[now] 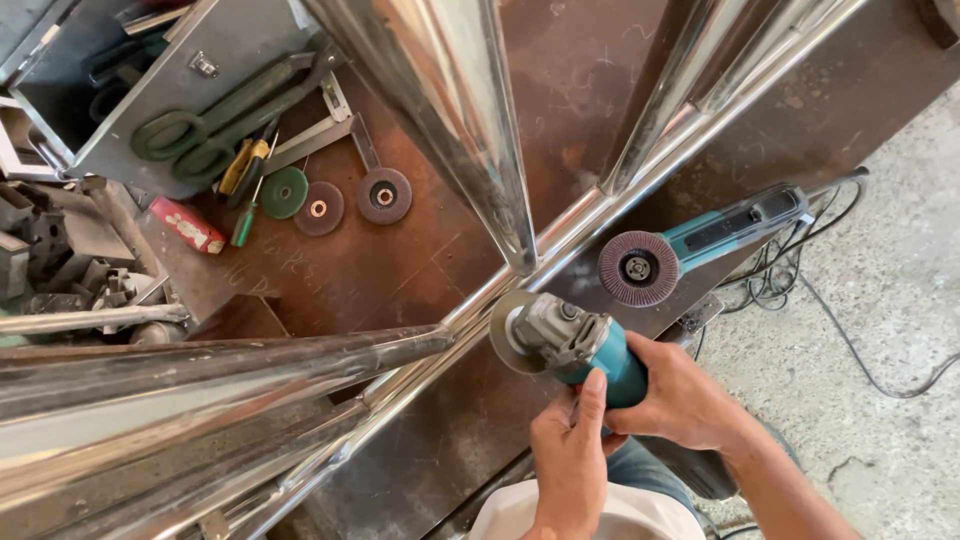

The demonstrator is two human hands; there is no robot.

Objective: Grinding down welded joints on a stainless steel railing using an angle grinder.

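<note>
Gripping, left hand [568,455] and right hand [682,402] both closed around it, a teal plastic-bodied angle grinder [570,345], its grey disc pressing the polished steel tube frame [480,170] near the rusty workbench's [400,260] front edge.

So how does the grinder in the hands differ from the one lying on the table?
The held grinder is gripped by the left hand and right hand, its thin disc against the shiny steel tube frame. The lying grinder rests untouched on the rusty table, its ribbed reddish flap disc facing up. Both have teal bodies.
</note>
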